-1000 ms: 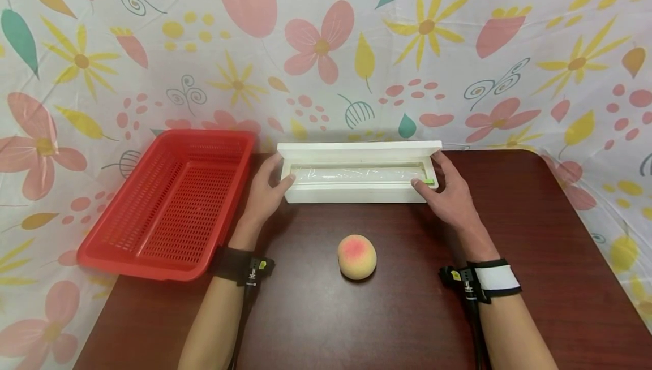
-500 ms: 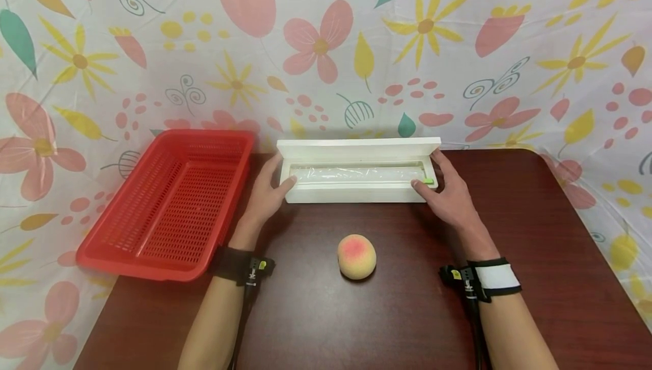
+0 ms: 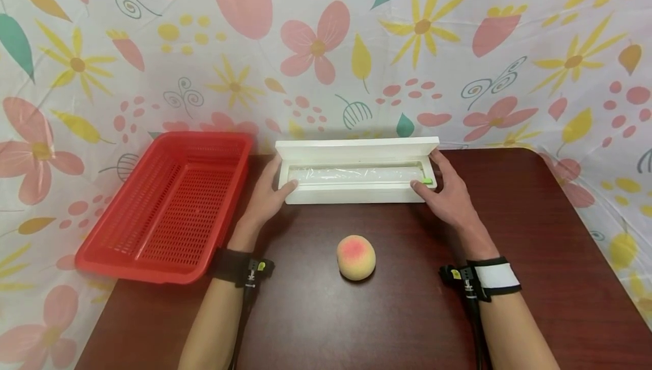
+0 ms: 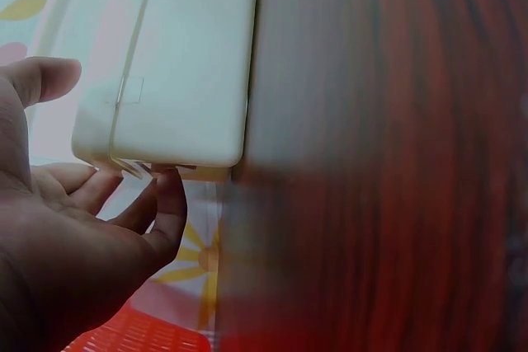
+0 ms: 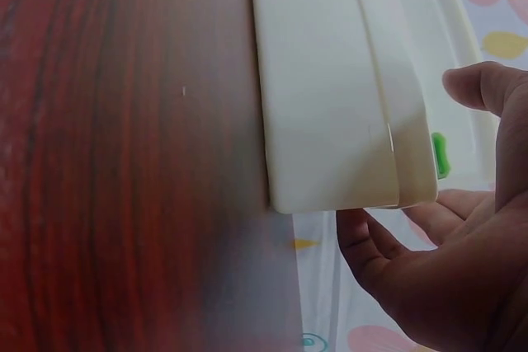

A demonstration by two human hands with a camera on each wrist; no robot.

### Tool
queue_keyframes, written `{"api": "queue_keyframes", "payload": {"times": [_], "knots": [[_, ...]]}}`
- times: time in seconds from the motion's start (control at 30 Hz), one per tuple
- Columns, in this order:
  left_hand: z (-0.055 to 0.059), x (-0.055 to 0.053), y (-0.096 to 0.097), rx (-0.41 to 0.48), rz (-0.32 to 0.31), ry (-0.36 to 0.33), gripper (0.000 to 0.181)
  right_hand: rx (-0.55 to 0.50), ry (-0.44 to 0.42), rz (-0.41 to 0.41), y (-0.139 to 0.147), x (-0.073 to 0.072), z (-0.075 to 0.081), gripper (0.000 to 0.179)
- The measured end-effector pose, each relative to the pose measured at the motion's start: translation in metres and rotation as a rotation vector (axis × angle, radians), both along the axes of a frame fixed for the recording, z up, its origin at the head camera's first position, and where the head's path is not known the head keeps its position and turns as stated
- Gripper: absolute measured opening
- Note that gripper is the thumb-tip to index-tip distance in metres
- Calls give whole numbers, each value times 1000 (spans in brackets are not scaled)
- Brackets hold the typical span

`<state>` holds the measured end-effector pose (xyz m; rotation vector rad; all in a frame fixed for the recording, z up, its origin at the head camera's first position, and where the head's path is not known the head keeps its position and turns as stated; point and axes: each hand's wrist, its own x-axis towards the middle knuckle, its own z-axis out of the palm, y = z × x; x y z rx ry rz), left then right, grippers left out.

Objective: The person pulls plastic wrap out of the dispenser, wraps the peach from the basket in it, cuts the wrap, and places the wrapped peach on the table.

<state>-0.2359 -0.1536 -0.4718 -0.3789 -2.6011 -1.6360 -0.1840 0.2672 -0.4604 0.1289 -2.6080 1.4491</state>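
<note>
A long white cling film dispenser [image 3: 355, 196] stands at the back of the table, its lid [image 3: 356, 149] raised. Inside lies a clear-wrapped roll of film [image 3: 351, 174]. My left hand [image 3: 265, 196] holds the dispenser's left end, thumb at the front rim and fingers around the end wall. At the opposite end my right hand [image 3: 450, 196] grips it the same way, its thumb beside a green slider [image 3: 427, 181]. Both wrist views show curled fingertips right at the end walls of the dispenser [image 4: 186, 63]. A peach [image 3: 356, 257] sits on the table in front.
To the left, a red perforated basket [image 3: 224, 228] leans over the table's left edge, close to the left forearm. A floral curtain [image 3: 326, 98] hangs right behind the dark wooden table [image 3: 530, 217]. Cables run from both wrist straps.
The dispenser's lid stands slightly higher than a second ago. Both hands keep their hold on its ends, and the peach and basket stay in place.
</note>
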Motion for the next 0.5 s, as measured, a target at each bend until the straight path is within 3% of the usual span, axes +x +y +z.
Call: {"api": "queue_keyframes", "payload": {"times": [0.43,0.5], "knots": [[5,1,0,-8,-4,-11,85,24,-22,-4,-1,0,2,88],[13,5,2,-6,-3,-43,84,20,-21,3,-1,-1,1,88]]}}
